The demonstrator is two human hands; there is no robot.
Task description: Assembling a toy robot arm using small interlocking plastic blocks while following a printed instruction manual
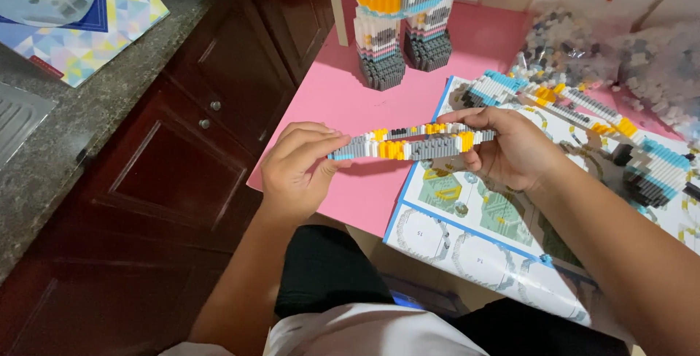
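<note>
A long flat strip of small building bricks [412,144], grey, white, yellow and light blue, is held level above the pink table [350,101]. My left hand [297,170] pinches its left end between thumb and fingers. My right hand [507,148] grips its right end, fingers curled over the top. Beneath my right hand lies an open instruction sheet [467,232] with printed diagrams.
A tall brick figure's legs [397,42] stand at the table's back. Another built brick piece [642,155] lies on the sheet at right. Bags of loose small bricks [620,49] sit at the back right. Dark wooden cabinets [182,152] and a stone counter [80,115] run along the left.
</note>
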